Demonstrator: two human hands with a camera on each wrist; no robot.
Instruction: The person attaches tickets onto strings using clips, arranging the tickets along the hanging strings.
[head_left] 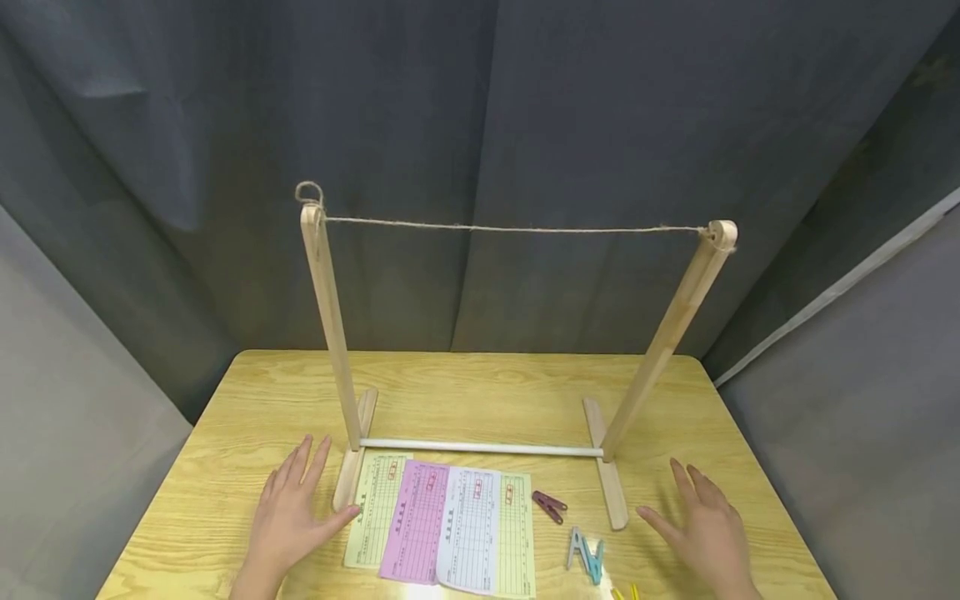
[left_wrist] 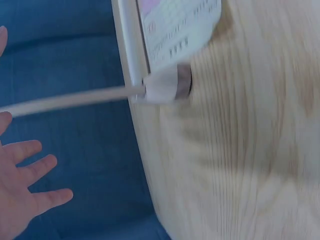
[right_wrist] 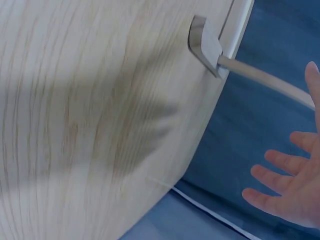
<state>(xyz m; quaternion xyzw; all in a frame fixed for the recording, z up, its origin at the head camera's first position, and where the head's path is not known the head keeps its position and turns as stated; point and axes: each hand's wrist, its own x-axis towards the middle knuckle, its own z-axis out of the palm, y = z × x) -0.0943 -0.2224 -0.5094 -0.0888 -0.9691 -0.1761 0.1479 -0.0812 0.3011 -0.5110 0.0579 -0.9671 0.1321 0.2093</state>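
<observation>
My left hand (head_left: 288, 512), fingers spread, is over the table's left side, its thumb close to the leftmost green paper form (head_left: 375, 512). Beside that lie a pink form (head_left: 416, 523), a white form (head_left: 468, 529) and another green form (head_left: 515, 533), overlapping one another. My right hand (head_left: 708, 529) is spread too, to the right of the wooden rack's right foot (head_left: 613, 492). Neither hand holds anything. Between the forms and the right hand are a dark red clothespin (head_left: 550, 507), a grey clothespin (head_left: 575, 547) and a blue clothespin (head_left: 593, 562). A yellow thing (head_left: 626, 593) is cut off below.
The wooden rack has a left post (head_left: 330, 325), a right post (head_left: 667, 337) and a white bottom bar (head_left: 480, 447). A string (head_left: 510, 229) runs between the post tops, with a loop (head_left: 308, 193) at the left. Dark curtains (head_left: 375, 108) hang behind the table (head_left: 480, 383).
</observation>
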